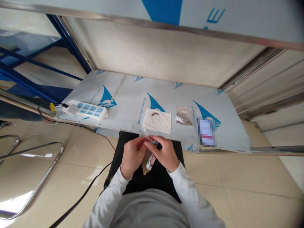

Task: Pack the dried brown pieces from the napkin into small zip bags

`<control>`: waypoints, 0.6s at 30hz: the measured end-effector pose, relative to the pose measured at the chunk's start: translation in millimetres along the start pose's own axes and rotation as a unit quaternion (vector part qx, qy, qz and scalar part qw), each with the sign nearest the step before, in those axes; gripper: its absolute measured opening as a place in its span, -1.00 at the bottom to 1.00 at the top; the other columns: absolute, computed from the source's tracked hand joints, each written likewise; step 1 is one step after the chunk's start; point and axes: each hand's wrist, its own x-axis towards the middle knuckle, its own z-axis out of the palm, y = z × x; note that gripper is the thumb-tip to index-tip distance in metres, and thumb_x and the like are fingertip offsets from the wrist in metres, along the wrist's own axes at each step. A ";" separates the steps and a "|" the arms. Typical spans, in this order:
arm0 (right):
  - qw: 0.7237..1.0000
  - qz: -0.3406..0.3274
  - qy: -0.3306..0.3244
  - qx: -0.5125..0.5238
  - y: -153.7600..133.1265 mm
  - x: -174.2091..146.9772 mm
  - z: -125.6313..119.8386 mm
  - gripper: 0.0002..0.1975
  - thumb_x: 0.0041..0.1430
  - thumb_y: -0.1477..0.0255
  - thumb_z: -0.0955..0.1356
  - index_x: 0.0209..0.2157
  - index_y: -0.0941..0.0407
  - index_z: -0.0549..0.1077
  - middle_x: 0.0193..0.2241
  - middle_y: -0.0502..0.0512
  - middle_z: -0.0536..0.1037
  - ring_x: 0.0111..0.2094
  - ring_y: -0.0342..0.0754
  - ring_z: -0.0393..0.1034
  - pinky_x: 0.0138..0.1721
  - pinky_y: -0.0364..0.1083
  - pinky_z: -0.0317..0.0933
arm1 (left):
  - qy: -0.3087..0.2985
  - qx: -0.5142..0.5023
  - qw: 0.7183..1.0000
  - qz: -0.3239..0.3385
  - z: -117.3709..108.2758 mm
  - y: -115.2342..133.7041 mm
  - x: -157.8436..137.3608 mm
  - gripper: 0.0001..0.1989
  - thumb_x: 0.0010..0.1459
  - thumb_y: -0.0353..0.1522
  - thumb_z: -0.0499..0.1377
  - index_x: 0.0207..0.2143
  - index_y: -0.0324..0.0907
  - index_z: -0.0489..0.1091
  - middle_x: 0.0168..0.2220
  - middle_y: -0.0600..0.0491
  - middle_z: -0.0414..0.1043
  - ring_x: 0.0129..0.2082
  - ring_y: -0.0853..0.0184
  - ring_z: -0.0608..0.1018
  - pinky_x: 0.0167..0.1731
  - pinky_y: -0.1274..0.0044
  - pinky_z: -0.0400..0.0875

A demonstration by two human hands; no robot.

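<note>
My left hand (133, 154) and my right hand (165, 152) meet over my lap, close to the shelf's front edge. Between their fingertips they pinch a small clear plastic piece (145, 134); whether it is a bag or a tube I cannot tell. Just beyond the fingers lies a white folded cloth or tissue (163, 122). On it rests a thin, short dark strand (155, 114), with a fainter curved line beside it. To the right is a clear plastic bag (184, 116) with brownish contents I cannot make out.
A white power strip (87, 110) with blue sockets sits at the shelf's left, its black cable (83, 193) hanging to the floor. A blurred-out flat item (206, 131) lies at the right. An upper shelf (118, 19) overhangs. A metal-framed chair (59, 158) stands at left.
</note>
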 end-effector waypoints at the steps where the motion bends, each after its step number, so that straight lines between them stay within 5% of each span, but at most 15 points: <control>1: 1.000 -0.001 -0.010 -0.024 0.0 1.2 -0.6 -0.78 0.20 0.34 0.33 -0.16 0.05 0.55 -0.21 0.11 0.62 -0.15 0.03 0.50 -0.08 -0.03 0.33 | -0.006 0.025 1.000 0.006 -0.7 1.5 -0.6 -0.77 0.13 -0.27 0.17 -0.22 -0.14 0.54 -0.27 0.00 0.61 -0.28 0.21 0.63 -0.29 0.48 0.51; 4: 0.992 -0.011 -0.032 -0.118 2.7 3.5 -2.4 -0.78 0.24 0.47 0.27 -0.24 0.04 0.57 -0.27 0.09 0.63 -0.21 0.02 0.51 -0.13 -0.06 0.31 | -0.008 0.134 0.990 0.033 -2.9 6.8 -2.8 -0.79 0.15 -0.27 0.13 -0.25 -0.08 0.55 -0.35 0.03 0.61 -0.39 0.25 0.63 -0.39 0.51 0.47; 7: 0.976 0.000 -0.016 -0.218 5.6 2.5 -5.0 -0.82 0.17 0.51 0.31 -0.33 0.05 0.56 -0.37 0.10 0.63 -0.31 0.02 0.50 -0.25 -0.08 0.29 | 0.020 0.293 0.951 0.094 -5.7 14.1 -7.5 -0.88 0.09 -0.33 0.16 -0.44 -0.06 0.51 -0.57 0.07 0.51 -0.54 0.27 0.56 -0.48 0.50 0.39; 9: 0.966 0.006 -0.012 -0.258 5.1 1.3 -7.1 -0.85 0.15 0.49 0.32 -0.42 0.05 0.54 -0.45 0.09 0.60 -0.38 0.01 0.49 -0.34 -0.10 0.25 | 0.022 0.365 0.917 0.158 -7.2 18.9 -9.7 -0.94 0.00 -0.32 0.22 -0.41 -0.07 0.47 -0.50 0.03 0.51 -0.44 0.19 0.56 -0.38 0.41 0.41; 10: 0.963 0.006 -0.016 -0.267 3.7 0.8 -8.3 -0.84 0.15 0.47 0.32 -0.46 0.05 0.52 -0.48 0.08 0.59 -0.41 0.00 0.48 -0.37 -0.11 0.23 | 0.015 0.383 0.903 0.193 -7.5 20.3 -9.6 -0.80 -0.05 -0.29 0.25 -0.30 -0.08 0.45 -0.36 -0.03 0.54 -0.30 0.12 0.56 -0.26 0.33 0.42; 12: 0.962 0.002 -0.034 -0.271 -1.7 0.2 -10.6 -0.79 0.17 0.44 0.31 -0.52 0.04 0.49 -0.53 0.06 0.57 -0.46 -0.02 0.46 -0.42 -0.12 0.19 | -0.016 0.390 0.884 0.257 -6.2 19.3 -5.9 -0.39 -0.13 -0.21 0.30 0.02 -0.13 0.31 0.00 -0.17 0.43 0.03 -0.02 0.43 0.02 0.18 0.29; 14: 0.963 -0.003 -0.063 -0.262 -9.2 0.5 -13.2 -0.76 0.16 0.45 0.31 -0.57 0.04 0.46 -0.57 0.04 0.56 -0.51 -0.04 0.45 -0.44 -0.12 0.16 | -0.056 0.376 0.877 0.293 -2.2 12.6 1.5 -0.17 -0.12 -0.19 0.31 0.20 -0.17 0.09 0.17 -0.21 0.26 0.19 -0.03 0.29 0.16 0.15 0.14; 18: 0.971 -0.018 -0.115 -0.210 -11.9 12.8 -21.3 -0.71 0.19 0.44 0.29 -0.61 0.05 0.46 -0.60 0.01 0.55 -0.52 -0.06 0.45 -0.44 -0.13 0.18 | -0.054 0.306 0.905 0.292 6.3 -8.4 16.7 -0.49 0.01 -0.37 0.22 0.04 -0.15 0.21 -0.12 -0.06 0.46 -0.05 0.16 0.47 -0.01 0.32 0.34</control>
